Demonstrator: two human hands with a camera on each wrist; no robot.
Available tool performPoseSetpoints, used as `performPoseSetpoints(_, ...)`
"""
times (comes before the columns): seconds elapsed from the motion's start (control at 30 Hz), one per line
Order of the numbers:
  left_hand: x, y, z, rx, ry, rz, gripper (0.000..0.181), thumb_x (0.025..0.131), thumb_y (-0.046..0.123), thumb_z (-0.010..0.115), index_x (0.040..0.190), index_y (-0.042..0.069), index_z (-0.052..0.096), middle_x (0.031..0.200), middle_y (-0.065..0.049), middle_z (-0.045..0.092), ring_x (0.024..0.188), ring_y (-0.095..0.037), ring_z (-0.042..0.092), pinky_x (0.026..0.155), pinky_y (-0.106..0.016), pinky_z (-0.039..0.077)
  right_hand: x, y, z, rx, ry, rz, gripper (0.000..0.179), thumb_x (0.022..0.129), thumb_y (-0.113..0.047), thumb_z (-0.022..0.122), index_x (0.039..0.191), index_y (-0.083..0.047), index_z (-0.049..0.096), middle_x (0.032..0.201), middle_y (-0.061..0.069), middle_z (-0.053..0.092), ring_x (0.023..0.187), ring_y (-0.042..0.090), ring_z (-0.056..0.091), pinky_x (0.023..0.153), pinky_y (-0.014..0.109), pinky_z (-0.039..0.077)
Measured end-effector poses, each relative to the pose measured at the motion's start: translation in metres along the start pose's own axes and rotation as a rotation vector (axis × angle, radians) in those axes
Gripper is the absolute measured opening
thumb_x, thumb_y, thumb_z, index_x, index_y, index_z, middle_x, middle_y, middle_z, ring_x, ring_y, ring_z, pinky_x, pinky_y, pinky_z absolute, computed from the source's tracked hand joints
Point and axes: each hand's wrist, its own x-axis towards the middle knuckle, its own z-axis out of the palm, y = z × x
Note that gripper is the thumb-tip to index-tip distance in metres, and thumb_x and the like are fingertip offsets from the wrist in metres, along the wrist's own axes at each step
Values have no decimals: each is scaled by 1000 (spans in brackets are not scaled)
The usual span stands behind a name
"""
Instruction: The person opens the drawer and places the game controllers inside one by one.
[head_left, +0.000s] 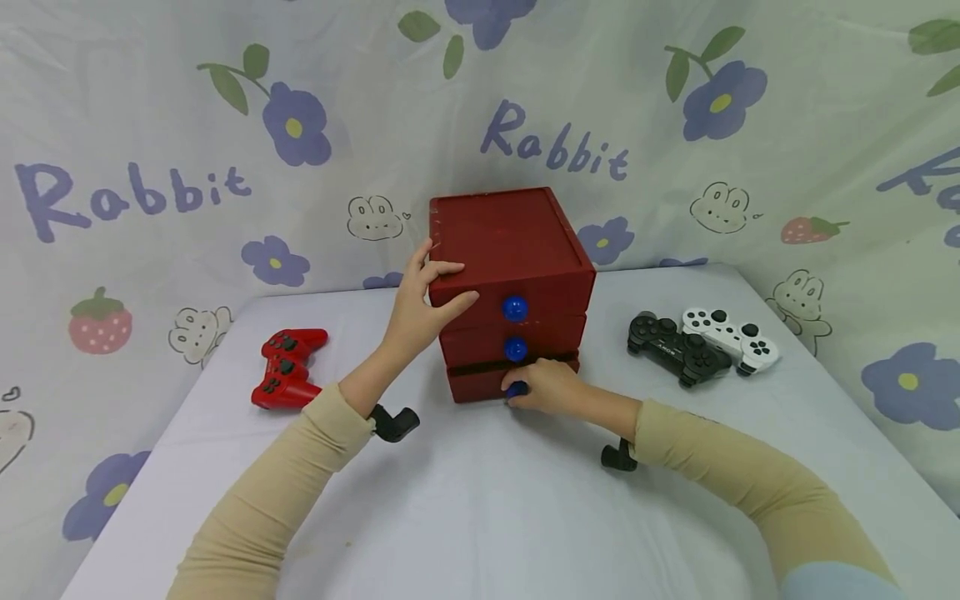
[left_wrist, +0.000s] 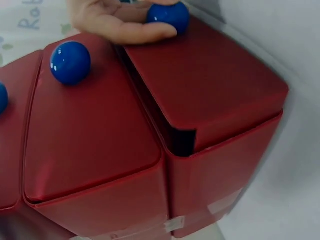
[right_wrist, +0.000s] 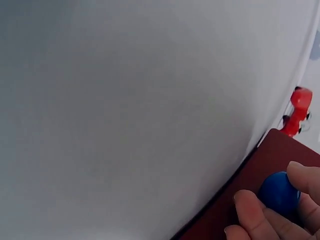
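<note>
three drawers point(head_left: 474, 342) make up the red cabinet point(head_left: 510, 233), which stands upright on your white-covered table point(head_left: 480, 517), toward its far side and near the middle. where do you have your right hand point(head_left: 552, 387)?

at the lowest front. your thumb and fingers are curled round the bottom knob point(head_left: 517, 389), a blue ball, in a pinch. the right wrist view confirms it for you, with part of the blue surface showing between your fingers.

and your left hand point(head_left: 422, 298)?

spread wide, with nothing in its grasp. you rest it at the cabinet's upper front left corner, fingers extended at the top edge, thumb stretched across the front of the top drawer point(head_left: 558, 296). whether that thumb presses, you cannot tell from these views.

condition of your bottom drawer point(head_left: 476, 387)?

slightly out. the left wrist view gives you a narrow dark gap above its front, which sits proud of the middle drawer's. the interior is too dark to read.

other items on your table?

a red controller point(head_left: 288, 367), left of the cabinet and well apart from it. on your right, a black controller point(head_left: 675, 346) lies just beside a white controller point(head_left: 731, 337); contact between them cannot be told.

and facing you?

a pale cloth point(head_left: 412, 142) printed with purple flowers, rabbits and strawberries.
</note>
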Motion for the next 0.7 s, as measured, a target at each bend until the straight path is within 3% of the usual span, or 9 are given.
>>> performPoseSetpoints(0.33, 1, -2, -1, 35, -10, 18, 41, 69, 43, 61, 105, 25, 55, 137, 10, 14, 122, -5, 12, 93, -46, 23, -11, -6, -4, 80, -18, -45, 23, 73, -28, 62, 91, -14, 62, 75, -1, 62, 60, 6, 49, 53, 19, 43)
performPoseSetpoints(0.7, 1, 0, -5, 55, -29, 11, 42, 69, 44, 61, 107, 26, 53, 137, 8, 13, 123, -7, 11, 93, -48, 22, -22, -18, -5, 76, -90, 15, 24, 72, -26, 63, 95, -18, 63, 82, -6, 63, 62, 4, 49, 51, 13, 39)
